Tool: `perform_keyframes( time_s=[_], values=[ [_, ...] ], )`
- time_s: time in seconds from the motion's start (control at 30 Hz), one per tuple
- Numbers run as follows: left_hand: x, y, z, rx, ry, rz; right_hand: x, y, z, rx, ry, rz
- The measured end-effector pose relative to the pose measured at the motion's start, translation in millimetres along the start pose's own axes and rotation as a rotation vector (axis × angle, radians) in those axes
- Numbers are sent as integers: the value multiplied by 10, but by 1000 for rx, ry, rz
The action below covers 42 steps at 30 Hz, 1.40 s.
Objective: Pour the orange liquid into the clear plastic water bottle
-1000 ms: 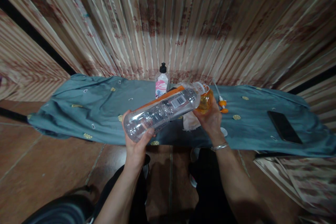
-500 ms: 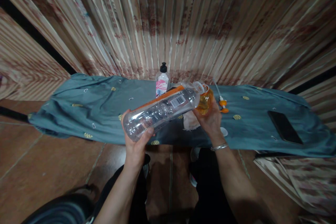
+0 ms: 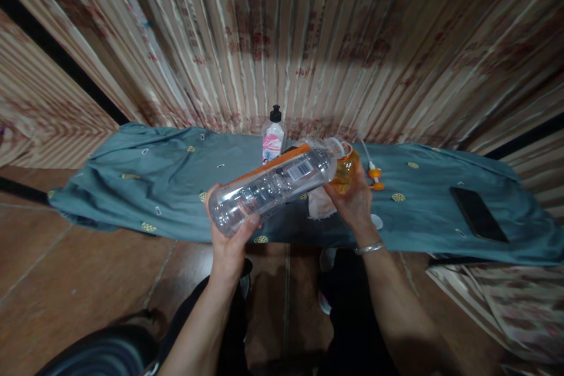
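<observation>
My left hand (image 3: pixel 229 247) is wrapped round the base of a large clear bottle (image 3: pixel 273 185) with an orange label strip and a barcode. The bottle is tilted, its mouth to the right, against or just over the top of a smaller bottle of amber liquid (image 3: pixel 345 171). Around that smaller bottle my right hand (image 3: pixel 355 202) is closed, with a bracelet at the wrist. Whether liquid is flowing between the two cannot be made out. A pale cloth (image 3: pixel 321 204) lies beneath, beside my right hand.
On the green cloth-covered table (image 3: pixel 167 170) stands a pink-labelled bottle with a black cap (image 3: pixel 274 138). An orange pump top (image 3: pixel 374 174), a white round cap (image 3: pixel 376 221) and a black phone (image 3: pixel 478 214) lie to the right. Pleated curtain hangs behind.
The view and both bottles have shifted very slightly. Both hands keep the same hold, with the large bottle still tilted toward the amber one.
</observation>
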<state>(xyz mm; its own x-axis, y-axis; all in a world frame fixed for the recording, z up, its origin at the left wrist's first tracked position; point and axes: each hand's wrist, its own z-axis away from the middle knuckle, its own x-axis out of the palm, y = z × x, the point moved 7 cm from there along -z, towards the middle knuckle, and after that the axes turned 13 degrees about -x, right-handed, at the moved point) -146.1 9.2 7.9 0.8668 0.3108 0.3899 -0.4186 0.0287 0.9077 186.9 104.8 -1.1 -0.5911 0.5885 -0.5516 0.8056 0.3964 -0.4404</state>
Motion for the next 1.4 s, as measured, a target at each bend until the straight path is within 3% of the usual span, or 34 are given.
perform_keyframes(
  time_s=[1.0,1.23,1.4],
  values=[
    [-14,16,-9,15,15,27,-41,59,-49,31,0,1],
    [-2,-50,-8,-18,-12,42,-33,17,-113,-76,-28,-27],
    [-14,-71,-5,-22,-16,62,-47,7,-121,-72,-14,-32]
  ],
)
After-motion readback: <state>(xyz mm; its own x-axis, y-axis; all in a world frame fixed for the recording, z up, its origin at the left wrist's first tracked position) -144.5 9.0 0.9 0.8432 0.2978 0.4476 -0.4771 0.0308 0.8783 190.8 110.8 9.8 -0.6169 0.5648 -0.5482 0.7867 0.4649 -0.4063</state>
